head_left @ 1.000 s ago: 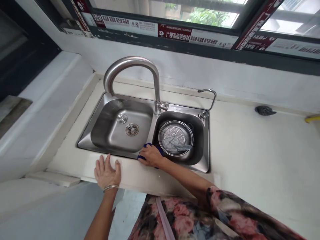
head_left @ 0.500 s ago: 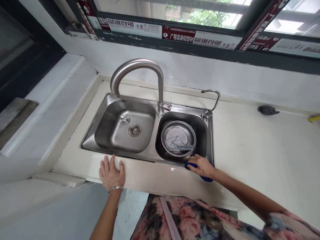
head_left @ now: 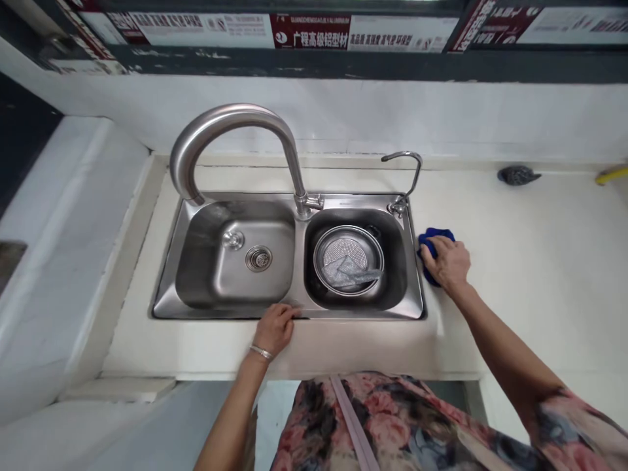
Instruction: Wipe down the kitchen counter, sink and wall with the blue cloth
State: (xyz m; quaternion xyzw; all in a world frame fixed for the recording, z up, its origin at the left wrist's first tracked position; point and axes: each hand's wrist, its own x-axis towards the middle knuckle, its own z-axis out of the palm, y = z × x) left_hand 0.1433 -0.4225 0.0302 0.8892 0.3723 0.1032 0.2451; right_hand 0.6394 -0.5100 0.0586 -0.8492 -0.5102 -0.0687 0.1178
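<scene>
My right hand (head_left: 447,263) presses a blue cloth (head_left: 432,238) on the cream counter (head_left: 530,261), just right of the steel double sink (head_left: 289,314). Its fingers curl over the cloth. My left hand (head_left: 275,327) rests on the front edge of the counter, fingers lying flat with the tips touching the sink's front rim near the divider; it holds nothing. In the right basin sits a round perforated steel strainer (head_left: 349,247) with a grey cloth (head_left: 349,273) in it. The left basin has a drain (head_left: 258,258).
A tall curved tap (head_left: 235,127) arches over the left basin and a thin small tap (head_left: 405,180) stands at the sink's back right corner. A dark scrubber (head_left: 516,174) and a yellow object (head_left: 612,174) lie at the back right by the wall. A raised white ledge (head_left: 59,216) runs along the left.
My right hand slid the blue cloth from the sink's front rim rightwards and up onto the counter beside the right basin. My left hand shifted right along the front edge.
</scene>
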